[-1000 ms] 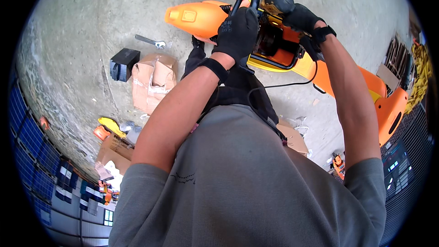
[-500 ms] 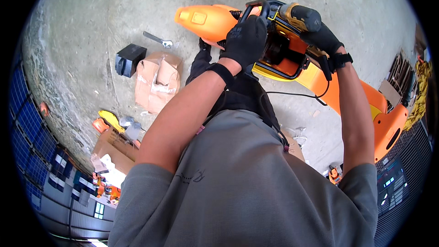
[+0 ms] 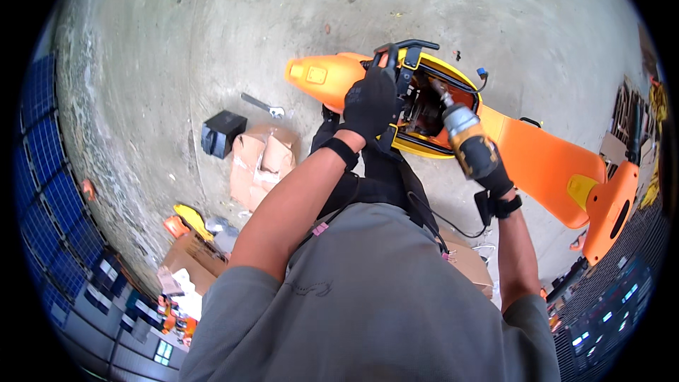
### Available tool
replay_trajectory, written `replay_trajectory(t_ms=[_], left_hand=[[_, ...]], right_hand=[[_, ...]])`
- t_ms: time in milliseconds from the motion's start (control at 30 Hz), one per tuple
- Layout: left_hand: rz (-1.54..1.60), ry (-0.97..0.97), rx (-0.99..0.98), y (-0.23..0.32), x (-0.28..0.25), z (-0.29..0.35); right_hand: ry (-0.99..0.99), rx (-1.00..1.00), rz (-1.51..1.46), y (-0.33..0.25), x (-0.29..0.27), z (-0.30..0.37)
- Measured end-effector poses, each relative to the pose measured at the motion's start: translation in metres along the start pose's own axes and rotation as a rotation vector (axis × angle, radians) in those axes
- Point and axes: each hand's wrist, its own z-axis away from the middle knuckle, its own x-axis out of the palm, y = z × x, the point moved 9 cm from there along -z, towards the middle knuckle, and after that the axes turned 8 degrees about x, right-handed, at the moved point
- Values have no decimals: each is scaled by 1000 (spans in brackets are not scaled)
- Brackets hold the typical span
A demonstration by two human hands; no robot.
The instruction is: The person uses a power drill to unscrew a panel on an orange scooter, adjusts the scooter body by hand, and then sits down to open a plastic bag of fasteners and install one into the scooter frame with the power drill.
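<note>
An orange and yellow scooter (image 3: 506, 148) extends across the floor before me, its body compartment (image 3: 428, 106) uncovered and showing dark parts inside. My left hand (image 3: 371, 102), in a black glove, is closed around a black metal bar (image 3: 385, 58) at the compartment's left end. My right hand (image 3: 500, 175), also gloved, grips a yellow and black cordless drill (image 3: 472, 147). The drill's silver tip (image 3: 441, 92) slants far and left over the opening; whether it touches anything inside cannot be made out. The drill body hides most of my right fingers.
To the left on the concrete floor lie an adjustable wrench (image 3: 263, 105), a black box (image 3: 223, 133) and a crumpled cardboard box (image 3: 263, 163). A cable with a blue connector (image 3: 482, 73) sticks out past the compartment's far rim. Another carton (image 3: 467, 258) sits close by my right side.
My right hand has brought the drill nearer to me, turning its tip toward the compartment. My left hand stays on the bar. The whole view has shifted, so the scooter appears lower.
</note>
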Motion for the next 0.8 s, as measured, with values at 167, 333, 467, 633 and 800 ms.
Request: replay_trajectory(t_ms=[167,333,467,633,800], left_hand=[[19,-70,-36,22,-30,-12],[-125,105,156,4,-20,5],[557,27,-136,-22,5,-2],[981,-248,-384,-20,14,-2],[911,-277,-295,-19,7,2]], right_hand=[[158,87,-113,4,33,60],[402,-113,326,14,58,106],[554,126,-99,65,80,152],[760,207,-320,158,143,212],[744,288,336,153,216,246]])
